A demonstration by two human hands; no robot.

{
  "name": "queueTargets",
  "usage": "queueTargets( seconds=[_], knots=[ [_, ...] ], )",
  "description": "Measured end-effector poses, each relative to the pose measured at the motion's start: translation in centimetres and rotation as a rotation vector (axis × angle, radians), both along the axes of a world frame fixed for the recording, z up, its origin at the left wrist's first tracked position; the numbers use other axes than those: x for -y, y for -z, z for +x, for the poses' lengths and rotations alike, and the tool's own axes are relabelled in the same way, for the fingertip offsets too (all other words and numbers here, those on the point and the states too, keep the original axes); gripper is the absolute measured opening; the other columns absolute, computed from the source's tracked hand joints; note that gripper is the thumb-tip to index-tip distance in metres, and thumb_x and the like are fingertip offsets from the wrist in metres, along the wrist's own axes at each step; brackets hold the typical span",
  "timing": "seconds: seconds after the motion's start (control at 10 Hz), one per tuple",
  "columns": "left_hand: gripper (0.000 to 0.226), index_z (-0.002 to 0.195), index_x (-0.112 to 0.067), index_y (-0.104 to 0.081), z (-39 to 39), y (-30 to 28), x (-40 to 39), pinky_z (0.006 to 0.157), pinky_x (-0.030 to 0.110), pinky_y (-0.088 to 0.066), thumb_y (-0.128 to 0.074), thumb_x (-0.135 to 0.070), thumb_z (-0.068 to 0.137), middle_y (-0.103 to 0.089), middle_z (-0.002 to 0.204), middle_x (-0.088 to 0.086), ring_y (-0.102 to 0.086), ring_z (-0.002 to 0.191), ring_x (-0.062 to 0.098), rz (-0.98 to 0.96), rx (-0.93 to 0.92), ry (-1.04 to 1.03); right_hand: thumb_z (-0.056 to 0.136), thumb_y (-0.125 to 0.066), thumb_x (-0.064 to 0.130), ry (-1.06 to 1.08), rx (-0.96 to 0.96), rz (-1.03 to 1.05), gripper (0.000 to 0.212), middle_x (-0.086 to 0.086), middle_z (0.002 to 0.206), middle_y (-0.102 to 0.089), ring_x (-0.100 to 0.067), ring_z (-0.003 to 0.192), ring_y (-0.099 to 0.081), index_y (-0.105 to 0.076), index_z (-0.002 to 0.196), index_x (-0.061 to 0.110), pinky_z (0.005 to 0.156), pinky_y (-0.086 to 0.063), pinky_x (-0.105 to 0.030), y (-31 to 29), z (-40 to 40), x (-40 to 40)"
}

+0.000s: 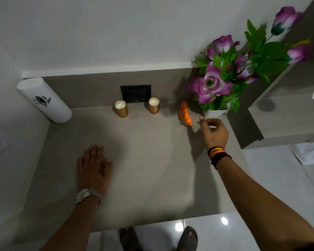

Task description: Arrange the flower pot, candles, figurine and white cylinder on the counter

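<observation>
a single wide-angle view is given from head height, aimed forward and steeply down over the counter [143, 151] toward the back wall [116, 33]; the floor [225, 232] is seen at the bottom edge.

The worktop [138, 160] is a smooth grey-beige surface with a low upstand of the same colour along its back edge. A black socket panel [136, 93] is set in this upstand. Above it, the wall [116, 29] is plain white. At the right stands a grey cabinet block [286, 116], higher than the worktop. The floor [225, 232] has glossy white tiles, and two bright spots of light are reflected in them. The room is rather dim.
</observation>
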State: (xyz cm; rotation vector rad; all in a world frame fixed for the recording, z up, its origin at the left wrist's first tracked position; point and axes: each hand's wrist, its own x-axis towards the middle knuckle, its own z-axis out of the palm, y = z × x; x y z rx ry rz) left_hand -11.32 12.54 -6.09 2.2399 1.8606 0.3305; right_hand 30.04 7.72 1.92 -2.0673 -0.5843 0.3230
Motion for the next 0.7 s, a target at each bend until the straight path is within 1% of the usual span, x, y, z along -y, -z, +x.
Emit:
queueTargets(
  seconds=[0.1, 0.2, 0.3, 0.4, 0.5, 0.6, 0.7],
  knots=[
    [0.071, 0.162, -0.017, -0.028, 0.0, 0.1, 0.1, 0.129, 0.048, -0.005, -0.025, -0.051, 0.1, -0.022, 0.171, 0.008, -0.015, 0.159, 0.028, 0.004, 0.017, -0.008, 0.08, -0.075, 0.056, 0.08, 0.006, -0.005, 0.07, -0.01, 0.129, -0.06, -0.024, 0.104, -0.063, -0.056, 0.129, 0.011, 0.095, -0.052, -0.04, 0.1, 2.8, 0.9],
    [0.073, 0.161, -0.016, -0.03, 0.2, 0.0, 0.2, 0.128, 0.05, -0.009, -0.024, -0.053, 0.099, -0.024, 0.17, 0.009, -0.018, 0.159, 0.03, 0.011, 0.014, -0.017, 0.067, -0.084, 0.058, 0.035, -0.081, -0.021, 0.105, -0.014, 0.147, -0.049, -0.031, 0.133, -0.051, -0.037, 0.146, 0.008, 0.113, -0.043, -0.043, 0.3, 5.4, -0.6],
    [0.073, 0.161, -0.017, -0.032, 0.2, 0.0, 0.3, 0.127, 0.051, -0.012, -0.024, -0.054, 0.099, -0.027, 0.17, 0.009, -0.022, 0.157, 0.032, 0.018, 0.001, -0.024, 0.058, -0.087, 0.057, -0.024, -0.079, 0.004, 0.104, -0.01, 0.139, -0.057, -0.029, 0.129, -0.055, -0.039, 0.141, 0.014, 0.111, -0.046, -0.044, 0.1, 6.9, -2.6],
    [0.073, 0.16, -0.016, -0.033, 0.0, 0.3, 0.2, 0.126, 0.052, -0.013, -0.025, -0.054, 0.099, -0.028, 0.169, 0.009, -0.023, 0.157, 0.033, 0.019, -0.017, -0.021, 0.061, -0.086, 0.053, -0.061, -0.007, -0.018, 0.092, -0.009, 0.133, -0.061, -0.031, 0.125, -0.058, -0.042, 0.133, 0.016, 0.105, -0.049, -0.044, 0.3, 7.4, -3.9],
    [0.073, 0.161, -0.017, -0.032, 0.1, 0.4, 0.2, 0.126, 0.051, -0.013, -0.024, -0.054, 0.099, -0.028, 0.17, 0.009, -0.022, 0.157, 0.032, 0.011, -0.038, -0.022, 0.061, -0.082, 0.056, -0.08, 0.017, -0.021, 0.09, -0.007, 0.132, -0.062, -0.031, 0.123, -0.06, -0.042, 0.132, 0.018, 0.102, -0.051, -0.045, 0.3, 7.2, -3.7],
    [0.072, 0.161, -0.018, -0.031, 0.1, 0.3, 0.1, 0.127, 0.049, -0.011, -0.023, -0.054, 0.1, -0.026, 0.17, 0.007, -0.02, 0.158, 0.03, 0.019, -0.025, -0.022, 0.061, -0.079, 0.058, -0.097, 0.021, -0.012, 0.093, -0.006, 0.134, -0.061, -0.03, 0.123, -0.059, -0.04, 0.135, 0.019, 0.103, -0.05, -0.045, 0.3, 7.3, -3.4],
    [0.072, 0.162, -0.018, -0.03, 0.3, 0.1, 0.2, 0.127, 0.048, -0.01, -0.023, -0.054, 0.1, -0.025, 0.171, 0.007, -0.019, 0.158, 0.03, 0.018, -0.02, -0.028, 0.064, -0.083, 0.054, -0.118, -0.007, 0.021, 0.098, -0.006, 0.139, -0.059, -0.029, 0.128, -0.057, -0.036, 0.143, 0.017, 0.107, -0.047, -0.042, 0.2, 7.0, -3.1]
  ],
)
